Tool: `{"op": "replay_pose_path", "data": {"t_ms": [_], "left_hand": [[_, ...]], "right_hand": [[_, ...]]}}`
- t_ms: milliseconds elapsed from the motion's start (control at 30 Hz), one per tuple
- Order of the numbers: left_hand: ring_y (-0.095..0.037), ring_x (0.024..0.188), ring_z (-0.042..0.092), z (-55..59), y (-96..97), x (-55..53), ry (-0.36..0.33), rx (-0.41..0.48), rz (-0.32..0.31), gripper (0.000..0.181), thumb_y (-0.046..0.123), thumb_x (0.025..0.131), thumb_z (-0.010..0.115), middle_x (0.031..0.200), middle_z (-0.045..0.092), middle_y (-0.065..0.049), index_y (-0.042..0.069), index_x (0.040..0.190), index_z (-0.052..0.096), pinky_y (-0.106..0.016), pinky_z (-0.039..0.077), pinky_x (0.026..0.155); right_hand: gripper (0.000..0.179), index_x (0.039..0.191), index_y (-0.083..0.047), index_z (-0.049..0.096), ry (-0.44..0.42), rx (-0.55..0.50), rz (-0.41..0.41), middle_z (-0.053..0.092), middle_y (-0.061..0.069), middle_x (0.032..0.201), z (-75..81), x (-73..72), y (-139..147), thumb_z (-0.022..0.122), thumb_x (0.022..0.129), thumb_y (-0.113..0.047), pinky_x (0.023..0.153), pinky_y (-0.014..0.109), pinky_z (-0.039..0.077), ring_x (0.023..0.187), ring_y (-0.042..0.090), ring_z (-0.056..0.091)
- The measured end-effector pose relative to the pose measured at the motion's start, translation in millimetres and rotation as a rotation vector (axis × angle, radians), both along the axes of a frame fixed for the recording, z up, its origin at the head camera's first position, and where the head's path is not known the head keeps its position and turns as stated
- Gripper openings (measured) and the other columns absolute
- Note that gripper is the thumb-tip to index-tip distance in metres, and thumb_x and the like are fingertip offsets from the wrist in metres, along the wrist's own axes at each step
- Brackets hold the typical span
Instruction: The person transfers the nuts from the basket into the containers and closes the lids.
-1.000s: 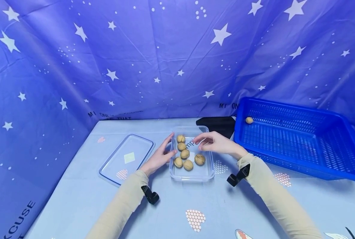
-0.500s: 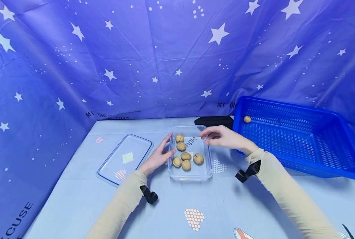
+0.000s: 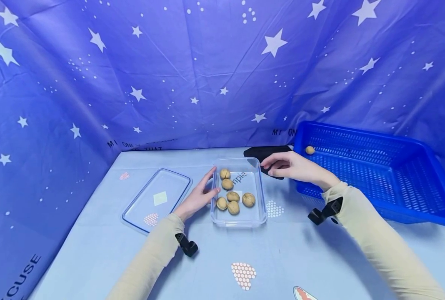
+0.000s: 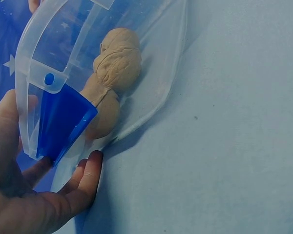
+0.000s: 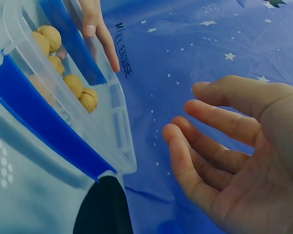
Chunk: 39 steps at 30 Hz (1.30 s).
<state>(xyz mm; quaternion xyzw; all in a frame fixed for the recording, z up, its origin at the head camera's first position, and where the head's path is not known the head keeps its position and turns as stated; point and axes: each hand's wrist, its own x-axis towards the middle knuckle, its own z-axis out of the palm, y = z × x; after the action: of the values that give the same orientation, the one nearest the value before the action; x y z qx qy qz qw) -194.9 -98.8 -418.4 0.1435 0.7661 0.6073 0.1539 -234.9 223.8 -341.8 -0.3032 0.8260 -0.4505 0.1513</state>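
A clear plastic food container (image 3: 239,222) with blue side latches stands in the middle of the table, holding several walnuts (image 3: 233,207). My left hand (image 3: 197,199) rests against its left side, thumb and fingers extended along the wall. The left wrist view shows that hand's fingertips (image 4: 94,163) below a blue latch, near the base. Past the container's right side, my right hand (image 3: 295,167) hovers with fingers loosely bent and nothing between them, as the right wrist view also shows. The container's lid (image 3: 173,181), clear with a blue seal, lies on the table to the left.
A large blue perforated basket (image 3: 372,132) stands at the right, with one walnut (image 3: 310,150) at its far left corner. A flat black object (image 3: 255,152) lies at the back between container and basket. A blue star-printed curtain (image 3: 196,75) hangs behind the table.
My right hand has moved right, from over the container to beyond its right side. One walnut inside has shifted slightly. The left hand stays at the container's left side.
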Motion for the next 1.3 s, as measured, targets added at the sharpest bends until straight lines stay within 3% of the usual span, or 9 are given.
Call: {"op": "replay_pose_path", "data": {"t_ms": [233, 433, 767, 967, 1300], "left_hand": [[-0.050, 0.131, 0.032, 2.2, -1.0, 0.5, -0.014, 0.009, 0.000, 0.073, 0.010, 0.098, 0.055, 0.157, 0.012, -0.023, 0.016, 0.157, 0.012, -0.048, 0.051, 0.091], [-0.051, 0.131, 0.031, 1.2, -1.8, -0.5, -0.014, 0.004, -0.007, 0.072, 0.010, 0.098, 0.054, 0.157, 0.011, -0.023, 0.016, 0.157, 0.011, -0.048, 0.051, 0.091], [-0.050, 0.134, 0.028, -29.7, -3.3, -14.7, 0.002, 0.007, 0.004, 0.075, 0.015, 0.097, 0.057, 0.159, 0.011, -0.018, 0.021, 0.157, 0.012, -0.050, 0.050, 0.091], [-0.049, 0.133, 0.029, -32.5, -2.7, -15.2, 0.007, 0.012, 0.022, 0.073, 0.017, 0.097, 0.058, 0.159, 0.014, -0.014, 0.025, 0.157, 0.015, -0.049, 0.051, 0.090], [-0.047, 0.133, 0.032, -32.4, -2.0, -15.9, 0.000, 0.006, 0.022, 0.074, 0.018, 0.097, 0.057, 0.159, 0.014, -0.013, 0.027, 0.157, 0.014, -0.047, 0.051, 0.091]], "right_hand": [[0.028, 0.122, -0.002, 0.062, -0.004, 0.007, -0.045, 0.064, 0.011, 0.112, 7.1, 4.0, 14, 0.061, 0.095, -0.009, 0.083, 0.030, 0.054, 0.101, 0.026, 0.062], [0.028, 0.122, -0.001, 0.063, 0.042, 0.045, -0.079, 0.065, 0.012, 0.111, 11.5, 5.2, 28, 0.062, 0.095, -0.009, 0.081, 0.026, 0.054, 0.097, 0.021, 0.064], [0.031, 0.126, -0.005, 0.061, 0.042, 0.102, -0.143, 0.064, 0.013, 0.118, 24.7, 2.1, 49, 0.061, 0.096, -0.015, 0.084, 0.021, 0.051, 0.105, 0.025, 0.062], [0.033, 0.126, -0.006, 0.061, 0.027, 0.118, -0.189, 0.063, 0.014, 0.120, 35.5, -1.0, 59, 0.061, 0.096, -0.018, 0.084, 0.020, 0.051, 0.107, 0.026, 0.061], [0.038, 0.130, 0.000, 0.057, -0.047, 0.109, -0.276, 0.061, 0.018, 0.122, 42.9, -9.9, 78, 0.061, 0.097, -0.020, 0.082, 0.024, 0.053, 0.099, 0.012, 0.063]]}}
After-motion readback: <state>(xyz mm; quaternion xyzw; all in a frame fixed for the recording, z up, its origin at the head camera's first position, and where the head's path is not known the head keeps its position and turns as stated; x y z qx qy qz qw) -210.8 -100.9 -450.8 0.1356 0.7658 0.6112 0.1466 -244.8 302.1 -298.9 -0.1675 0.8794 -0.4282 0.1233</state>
